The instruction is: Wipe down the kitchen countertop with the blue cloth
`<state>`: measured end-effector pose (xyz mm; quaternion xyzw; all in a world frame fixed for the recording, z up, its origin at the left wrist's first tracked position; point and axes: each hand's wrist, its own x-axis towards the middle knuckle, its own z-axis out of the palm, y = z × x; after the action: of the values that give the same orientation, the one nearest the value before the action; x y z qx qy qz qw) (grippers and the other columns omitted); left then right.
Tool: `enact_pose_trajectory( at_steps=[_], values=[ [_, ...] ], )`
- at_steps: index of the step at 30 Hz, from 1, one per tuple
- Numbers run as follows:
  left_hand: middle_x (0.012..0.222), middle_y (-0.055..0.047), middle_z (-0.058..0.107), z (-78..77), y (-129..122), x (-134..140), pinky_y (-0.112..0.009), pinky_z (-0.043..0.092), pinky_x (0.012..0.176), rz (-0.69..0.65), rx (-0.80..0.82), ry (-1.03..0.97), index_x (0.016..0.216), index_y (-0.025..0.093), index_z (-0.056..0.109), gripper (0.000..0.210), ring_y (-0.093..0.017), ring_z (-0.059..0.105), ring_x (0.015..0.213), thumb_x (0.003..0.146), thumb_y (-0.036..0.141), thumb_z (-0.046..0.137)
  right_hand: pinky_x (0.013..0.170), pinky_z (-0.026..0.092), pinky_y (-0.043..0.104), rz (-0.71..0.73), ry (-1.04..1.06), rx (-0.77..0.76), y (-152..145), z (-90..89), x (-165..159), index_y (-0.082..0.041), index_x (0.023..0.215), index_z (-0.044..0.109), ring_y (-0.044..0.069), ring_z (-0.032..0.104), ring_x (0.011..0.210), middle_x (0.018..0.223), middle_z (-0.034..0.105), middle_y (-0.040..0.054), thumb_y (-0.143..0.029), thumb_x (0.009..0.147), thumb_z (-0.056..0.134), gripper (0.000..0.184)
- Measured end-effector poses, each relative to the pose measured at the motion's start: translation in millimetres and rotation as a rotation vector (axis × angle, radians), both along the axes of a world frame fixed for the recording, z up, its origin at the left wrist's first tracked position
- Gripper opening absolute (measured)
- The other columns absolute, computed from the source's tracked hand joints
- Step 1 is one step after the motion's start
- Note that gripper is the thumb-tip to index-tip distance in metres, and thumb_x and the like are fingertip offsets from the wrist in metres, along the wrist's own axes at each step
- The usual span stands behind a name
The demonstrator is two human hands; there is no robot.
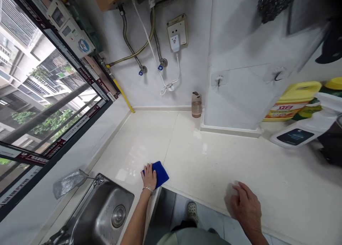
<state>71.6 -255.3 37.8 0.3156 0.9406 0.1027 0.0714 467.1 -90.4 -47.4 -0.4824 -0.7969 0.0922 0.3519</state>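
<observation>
My left hand (149, 178) lies over a folded blue cloth (161, 174) and presses it to the cream countertop (195, 159), close to the inner corner of the front edge. Part of the cloth sticks out to the right of the fingers. A thin bracelet (148, 189) circles that wrist. Over the right part of the counter, near its front edge, my right hand (246, 205) holds nothing, its fingers loosely bent and apart. Whether it touches the surface I cannot tell.
A steel sink (107, 205) is set into the counter at lower left. By the back wall stands a brown bottle (197, 105). A yellow jug (291, 100) and a white bottle (299, 134) stand at right. Hooks (219, 80) and a wall socket (177, 31) are above.
</observation>
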Motion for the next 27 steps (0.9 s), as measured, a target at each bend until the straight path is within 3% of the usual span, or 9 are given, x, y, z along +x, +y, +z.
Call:
enact_pose_trajectory(
  at_steps=[5,15,21,27],
  values=[
    [0.160,-0.010,0.024,-18.8,8.9,26.3,-0.058,0.010,0.121,-0.006,-0.018,0.106,0.150,0.014,0.029,0.061,-0.030,0.011,0.149,0.095,0.038,0.029,0.089,0.046,0.044,-0.012,-0.013,-0.012,-0.2,0.2,0.1,-0.014,0.114,0.057,0.029,0.054,0.110,0.129,0.056,0.0171,-0.034,0.089,0.036,0.038],
    [0.158,-0.019,0.026,-27.0,16.9,39.0,-0.063,0.013,0.118,-0.015,-0.038,0.268,0.150,0.006,0.026,0.072,-0.038,0.013,0.148,0.093,0.049,0.032,0.085,0.046,0.043,-0.011,-0.046,-0.028,-1.2,4.7,-0.2,-0.013,0.116,0.056,0.030,0.056,0.108,0.130,0.056,0.0176,-0.031,0.089,0.034,0.040],
    [0.159,-0.016,0.027,-27.5,27.0,33.1,-0.058,0.014,0.120,-0.176,-0.026,0.348,0.152,0.011,0.023,0.071,-0.034,0.012,0.149,0.092,0.047,0.036,0.082,0.046,0.044,-0.048,-0.081,-0.011,-0.9,-2.8,-2.9,-0.015,0.114,0.056,0.031,0.057,0.104,0.130,0.057,0.0158,-0.034,0.086,0.032,0.041],
    [0.161,-0.013,0.021,-22.6,62.0,15.5,-0.056,0.013,0.121,-0.323,-0.022,0.342,0.153,0.014,0.019,0.073,-0.033,0.011,0.149,0.092,0.049,0.037,0.084,0.047,0.045,-0.066,-0.149,-0.045,-0.6,-9.7,-2.0,-0.017,0.112,0.054,0.031,0.057,0.107,0.131,0.055,0.0160,-0.032,0.086,0.037,0.035]
  ],
)
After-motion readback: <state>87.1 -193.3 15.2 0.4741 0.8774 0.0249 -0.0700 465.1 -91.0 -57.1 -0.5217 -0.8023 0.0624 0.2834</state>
